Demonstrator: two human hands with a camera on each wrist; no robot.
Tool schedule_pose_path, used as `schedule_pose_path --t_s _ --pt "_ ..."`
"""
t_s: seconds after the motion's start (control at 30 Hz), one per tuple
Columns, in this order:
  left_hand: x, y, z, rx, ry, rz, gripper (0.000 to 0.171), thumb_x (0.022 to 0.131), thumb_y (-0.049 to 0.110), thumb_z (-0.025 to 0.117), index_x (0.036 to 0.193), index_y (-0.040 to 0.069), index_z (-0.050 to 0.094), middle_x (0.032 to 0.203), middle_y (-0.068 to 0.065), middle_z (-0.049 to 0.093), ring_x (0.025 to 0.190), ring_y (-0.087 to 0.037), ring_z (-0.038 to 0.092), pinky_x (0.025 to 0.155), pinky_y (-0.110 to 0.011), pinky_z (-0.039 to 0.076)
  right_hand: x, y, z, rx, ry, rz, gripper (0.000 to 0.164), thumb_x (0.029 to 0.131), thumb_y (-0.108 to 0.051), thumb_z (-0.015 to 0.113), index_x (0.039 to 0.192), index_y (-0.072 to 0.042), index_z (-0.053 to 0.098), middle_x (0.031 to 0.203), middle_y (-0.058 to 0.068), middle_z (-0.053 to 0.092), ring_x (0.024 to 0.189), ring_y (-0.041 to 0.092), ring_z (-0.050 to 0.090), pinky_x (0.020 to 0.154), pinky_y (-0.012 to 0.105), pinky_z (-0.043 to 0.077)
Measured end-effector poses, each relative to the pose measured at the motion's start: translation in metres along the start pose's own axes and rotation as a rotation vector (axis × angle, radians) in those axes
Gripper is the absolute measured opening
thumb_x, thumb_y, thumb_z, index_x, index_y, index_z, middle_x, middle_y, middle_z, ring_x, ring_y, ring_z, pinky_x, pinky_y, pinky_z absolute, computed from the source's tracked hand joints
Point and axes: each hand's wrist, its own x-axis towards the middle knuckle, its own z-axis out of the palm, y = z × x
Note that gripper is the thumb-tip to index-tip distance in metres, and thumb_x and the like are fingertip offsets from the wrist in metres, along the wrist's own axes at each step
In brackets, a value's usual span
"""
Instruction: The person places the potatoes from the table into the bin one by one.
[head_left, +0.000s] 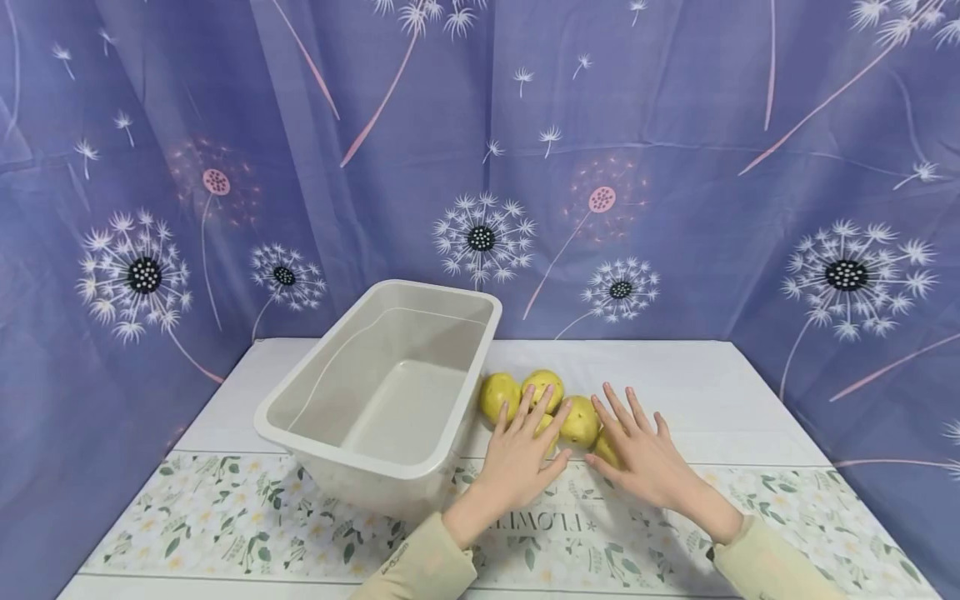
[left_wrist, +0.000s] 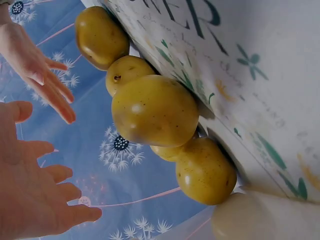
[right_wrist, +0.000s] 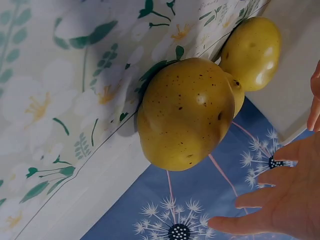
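Note:
Several yellow potatoes (head_left: 579, 422) with small dark specks lie in a cluster on the table, to the right of the grey tub. In the head view, my left hand (head_left: 519, 460) hovers above the cluster with fingers spread, partly hiding a potato (left_wrist: 155, 111). My right hand (head_left: 647, 457), fingers also spread, is over the right end of the group and covers part of another potato (head_left: 606, 450). Both wrist views show a gap between the straight fingers and the potatoes. Neither hand holds anything.
The deep grey plastic tub (head_left: 378, 462) stands just left of the potatoes, with nothing inside. A floral-printed cloth (head_left: 225, 517) covers the table's front part. Behind and at both sides hangs a blue curtain (head_left: 390, 200) with dandelion prints.

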Motion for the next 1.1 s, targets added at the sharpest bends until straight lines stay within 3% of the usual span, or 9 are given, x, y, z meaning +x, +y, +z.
schedule_pose_path --t_s 0.43,0.73,1.1 --pt "-0.004 0.003 -0.012 0.012 0.038 0.004 0.057 0.093 0.047 0.029 0.144 0.027 0.014 0.151 0.0 0.005 0.139 -0.023 0.005 0.11 -0.051 0.014 0.0 0.0 -0.005 0.014 -0.002 -0.002 0.076 0.083 -0.051 0.051 0.143 -0.014 0.021 0.151 0.008 0.012 0.135 0.041 0.015 0.095 0.071 0.02" --pt "-0.006 0.004 -0.02 0.014 0.049 0.019 0.057 0.093 0.046 0.029 0.144 0.026 0.015 0.151 0.0 0.008 0.139 -0.024 0.007 0.11 -0.049 0.014 -0.001 -0.003 -0.01 0.033 0.067 -0.059 0.076 0.082 -0.045 0.056 0.142 -0.013 0.023 0.147 0.013 0.024 0.133 0.035 0.027 0.099 0.063 0.023" --pt "-0.01 0.005 -0.034 0.036 0.16 0.051 0.056 0.092 0.041 0.036 0.143 0.024 0.019 0.149 -0.002 0.019 0.138 -0.026 0.015 0.11 -0.047 0.02 0.004 -0.01 -0.019 0.044 0.144 -0.111 0.071 0.081 -0.04 0.059 0.14 -0.01 0.031 0.145 0.013 0.03 0.131 0.032 0.032 0.099 0.06 0.026"
